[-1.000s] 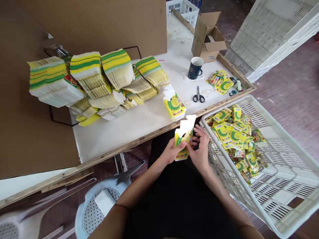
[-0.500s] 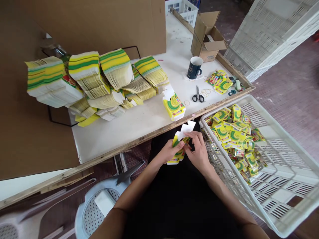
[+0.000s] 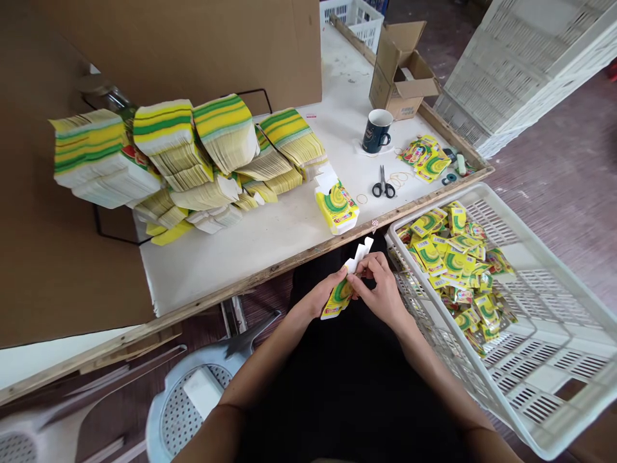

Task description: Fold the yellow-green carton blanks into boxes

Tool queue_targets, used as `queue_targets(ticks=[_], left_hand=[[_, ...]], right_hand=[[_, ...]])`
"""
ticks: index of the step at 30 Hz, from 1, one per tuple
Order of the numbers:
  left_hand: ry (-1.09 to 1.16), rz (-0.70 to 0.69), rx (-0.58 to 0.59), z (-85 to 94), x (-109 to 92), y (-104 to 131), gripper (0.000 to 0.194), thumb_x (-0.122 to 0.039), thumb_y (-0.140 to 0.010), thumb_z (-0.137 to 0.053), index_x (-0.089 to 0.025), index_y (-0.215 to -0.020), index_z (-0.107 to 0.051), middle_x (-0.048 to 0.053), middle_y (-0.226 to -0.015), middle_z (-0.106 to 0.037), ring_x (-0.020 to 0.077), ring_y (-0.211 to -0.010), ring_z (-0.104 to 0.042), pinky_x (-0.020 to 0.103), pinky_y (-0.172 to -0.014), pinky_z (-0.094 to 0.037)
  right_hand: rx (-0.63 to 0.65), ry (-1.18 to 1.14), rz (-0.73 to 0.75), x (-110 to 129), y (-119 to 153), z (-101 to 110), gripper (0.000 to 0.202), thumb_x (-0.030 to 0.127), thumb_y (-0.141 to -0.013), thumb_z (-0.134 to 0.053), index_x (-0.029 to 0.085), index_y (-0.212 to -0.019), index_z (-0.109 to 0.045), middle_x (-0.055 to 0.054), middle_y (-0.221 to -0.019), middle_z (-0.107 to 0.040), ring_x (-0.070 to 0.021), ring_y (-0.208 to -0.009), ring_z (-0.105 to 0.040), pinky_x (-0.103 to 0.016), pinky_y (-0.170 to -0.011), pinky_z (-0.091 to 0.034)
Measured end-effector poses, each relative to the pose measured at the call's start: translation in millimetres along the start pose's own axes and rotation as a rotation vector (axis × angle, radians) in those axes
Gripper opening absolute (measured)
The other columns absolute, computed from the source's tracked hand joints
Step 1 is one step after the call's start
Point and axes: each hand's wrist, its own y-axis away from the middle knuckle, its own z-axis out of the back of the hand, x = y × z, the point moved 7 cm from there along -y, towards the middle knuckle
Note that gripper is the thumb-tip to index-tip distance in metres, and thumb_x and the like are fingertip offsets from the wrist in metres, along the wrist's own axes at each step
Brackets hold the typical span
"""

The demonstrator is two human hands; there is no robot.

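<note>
A yellow-green carton (image 3: 340,294) with white flaps is gripped in my left hand (image 3: 324,293), over my lap just off the table edge. On its right side, my right hand (image 3: 382,290) pinches the carton near the flaps, fingers curled. Flat yellow cartons (image 3: 336,207) lie at the table's front edge, beyond my hands. Banded stacks of folded cartons (image 3: 224,132) fill the left part of the table. To my right a white crate (image 3: 554,273) holds several yellow packets (image 3: 456,260).
On the white table (image 3: 212,263) are scissors (image 3: 383,183), a dark mug (image 3: 373,132), rubber bands, a pile of packets (image 3: 425,157) and an open cardboard box (image 3: 402,77). A grey-blue stool (image 3: 168,411) stands lower left; stacked crates (image 3: 525,64) rise at back right.
The carton has turned and looks narrower at its white flaps, with more of its printed face showing. My right hand's fingers have curled in closer to it.
</note>
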Motion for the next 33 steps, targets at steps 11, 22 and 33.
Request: queue_targets(ticks=[11,22,33], left_hand=[[-0.059,-0.209,-0.003,1.8,-16.3,1.3,0.066,-0.076,-0.06,-0.081,-0.013,-0.077,-0.068,0.002,-0.066,-0.063,0.011,-0.059,-0.056,0.024,-0.057,-0.044],[-0.3,-0.24,-0.016,1.9,-32.4,7.9,0.075,-0.086,-0.068,-0.065,-0.012,-0.08,-0.076,0.007,-0.073,-0.068,0.0115,-0.06,-0.05,0.025,-0.055,-0.035],[-0.332,-0.285,-0.046,1.2,-38.5,11.7,0.071,-0.081,-0.068,-0.07,-0.012,-0.083,-0.077,0.006,-0.076,-0.068,0.0108,-0.061,-0.047,0.026,-0.056,-0.034]], right_hand=[[-0.03,-0.001,0.045,3.7,0.1,5.9,0.008,0.03,-0.095,-0.064,0.024,-0.092,-0.058,-0.006,-0.099,-0.056,-0.0215,-0.092,-0.059,-0.035,-0.073,-0.055],[0.071,0.089,0.074,1.9,0.4,-3.5,0.015,0.025,-0.089,-0.073,0.024,-0.095,-0.058,-0.005,-0.096,-0.059,-0.0234,-0.094,-0.059,-0.04,-0.083,-0.054],[0.11,0.15,0.1,7.0,-3.0,-0.9,0.009,0.025,-0.09,-0.072,0.025,-0.096,-0.067,-0.006,-0.104,-0.07,-0.0263,-0.1,-0.061,-0.045,-0.09,-0.051]])
